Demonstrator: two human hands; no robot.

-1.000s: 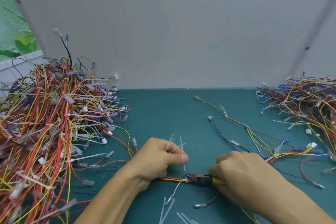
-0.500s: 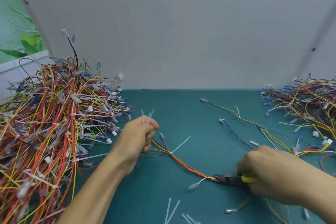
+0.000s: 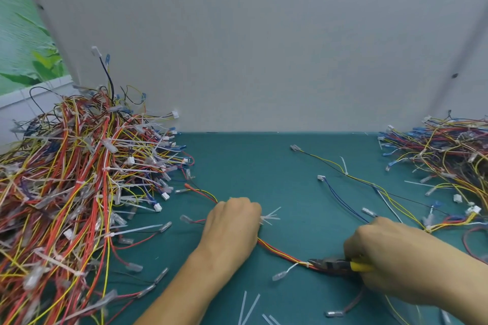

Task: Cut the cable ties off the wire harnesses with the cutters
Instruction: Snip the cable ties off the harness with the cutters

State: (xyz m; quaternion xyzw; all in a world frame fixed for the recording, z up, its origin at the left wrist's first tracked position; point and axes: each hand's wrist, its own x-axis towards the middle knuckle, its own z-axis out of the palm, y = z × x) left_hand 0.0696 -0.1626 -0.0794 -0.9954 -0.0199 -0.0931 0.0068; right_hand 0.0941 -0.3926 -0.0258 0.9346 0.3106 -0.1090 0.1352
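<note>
Seen from the head camera, your left hand (image 3: 232, 224) lies curled on the harness (image 3: 280, 252). Its fingers (image 3: 250, 208) clasp the red and yellow wires along with a tuft of cut tie ends (image 3: 270, 216) that sticks out to the right. Your right hand (image 3: 383, 253) grips the yellow handles of the cutters (image 3: 330, 264). Their nose sits against a white cable tie (image 3: 307, 263) on that same harness, low on the teal surface (image 3: 250, 166). You cannot tell whether the blades have bitten through.

The big left pile (image 3: 79, 179) bristles with uncut ties, so most of the job probably lies ahead. The smaller right pile (image 3: 449, 155) looks like finished work, though that is uncertain. Snipped loose ends (image 3: 248, 306) lie near you. The thin harness (image 3: 369, 182) beyond your right hand carries a tie.
</note>
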